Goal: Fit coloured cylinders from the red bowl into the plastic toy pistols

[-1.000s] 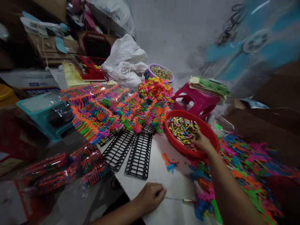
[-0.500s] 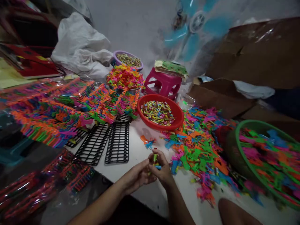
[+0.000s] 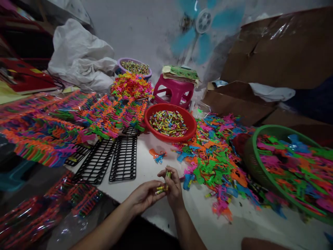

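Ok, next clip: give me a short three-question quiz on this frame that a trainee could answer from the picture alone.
1. True or false: the left hand and the right hand are together over the white table, holding small coloured tubes.
2. Multiple choice: the red bowl holds A) loose small coloured tubes, B) black plastic racks, C) white bags.
3. Fill in: the black racks lie to the ____ of the red bowl in the picture.

Key
1. True: both hands meet near the table's front edge with several tubes between their fingers.
2. A.
3. Left; they lie flat on the table, partly under the rows of coloured plastic pieces.
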The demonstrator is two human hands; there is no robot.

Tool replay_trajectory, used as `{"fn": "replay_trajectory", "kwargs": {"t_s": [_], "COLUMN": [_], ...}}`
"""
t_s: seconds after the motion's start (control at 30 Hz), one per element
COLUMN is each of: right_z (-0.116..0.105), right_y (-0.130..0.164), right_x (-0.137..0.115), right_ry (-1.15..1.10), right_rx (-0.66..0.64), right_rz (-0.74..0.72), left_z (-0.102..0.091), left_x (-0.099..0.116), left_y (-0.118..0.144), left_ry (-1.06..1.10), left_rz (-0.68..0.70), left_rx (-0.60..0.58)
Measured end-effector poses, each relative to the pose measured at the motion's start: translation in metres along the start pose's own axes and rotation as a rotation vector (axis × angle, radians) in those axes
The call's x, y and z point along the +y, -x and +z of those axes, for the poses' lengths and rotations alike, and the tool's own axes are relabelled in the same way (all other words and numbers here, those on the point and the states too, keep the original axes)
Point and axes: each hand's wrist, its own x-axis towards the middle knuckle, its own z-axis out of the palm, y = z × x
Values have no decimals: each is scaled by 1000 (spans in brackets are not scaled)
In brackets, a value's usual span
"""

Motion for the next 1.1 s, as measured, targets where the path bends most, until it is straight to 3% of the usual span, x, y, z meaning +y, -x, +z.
{"fn": "replay_trajectory", "kwargs": {"t_s": [0.1,0.23,0.3,0.4,0.47,0.53,0.63,0.77,0.9,1.0,1.1], "right_z": [3,-1,-7,-12,-7,3,20,33,35,35,35], "right_y": [-2,-5,-8,-10,-9,-4,3,4,-1,-2,-1], "right_x": [-6,-15,-16,-11,-3,8,20,20,15,20,25], "right_ry": [-51,-83,-121,-162,-119,-58,-42,-107,-89,-138,-217], "right_rx": [83,76,220,428,403,348,371,385,355,253,223], "right_rz": [11,57,43,116,209,232,213,236,182,205,213], "left_z": [2,8,11,11,7,-1,-20,-36,-29,-18,-15], "left_x": [-3,-6,-5,-4,-8,-16,-30,-41,-36,-30,-24], "left_y": [1,0,-2,-5,-7,-10,-16,-24,-23,-17,-14], "left_ry": [-63,-183,-273,-552,-803,-1015,-1170,-1207,-1176,-957,-708], "left_rz": [-10,-42,77,421,636,773,779,813,976,929,785], "left_rx": [-55,-99,-36,148,216,211,130,78,152,247,291]}}
